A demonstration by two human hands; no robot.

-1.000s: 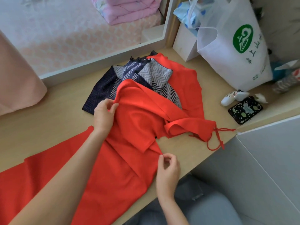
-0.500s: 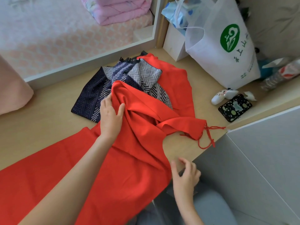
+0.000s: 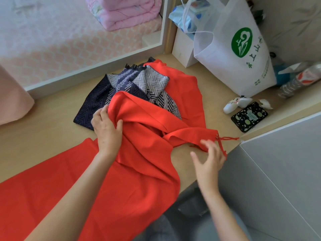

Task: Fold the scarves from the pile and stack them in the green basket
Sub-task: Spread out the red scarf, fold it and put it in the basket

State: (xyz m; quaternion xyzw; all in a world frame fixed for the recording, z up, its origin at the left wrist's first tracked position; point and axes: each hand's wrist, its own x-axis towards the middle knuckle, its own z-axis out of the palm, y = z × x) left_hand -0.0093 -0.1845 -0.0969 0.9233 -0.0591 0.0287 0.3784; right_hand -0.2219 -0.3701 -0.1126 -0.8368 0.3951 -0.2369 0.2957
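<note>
left hand (image 3: 107, 131): grip pinching a fold of red scarf (image 3: 139, 171) mid-desk | right hand (image 3: 208, 162): fingers spread, at scarf's tasselled end near desk's (image 3: 43, 133) front edge | navy zigzag scarf (image 3: 135, 87): under red, toward back edge

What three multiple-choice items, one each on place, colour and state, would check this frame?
1. Where does the phone lie?
A. on the bed
B. on the desk, right of the scarves
C. in the white bag

2. What colour is the scarf under the left hand?
A. red
B. green
C. yellow

3. How is the right hand?
A. fist closed on the phone
B. inside the bag
C. open, fingers spread by the fringed end

Key: 1 B, the phone rests on bare wood; 2 A, the red scarf is bunched in that grip; 3 C, nothing is clasped.
</note>
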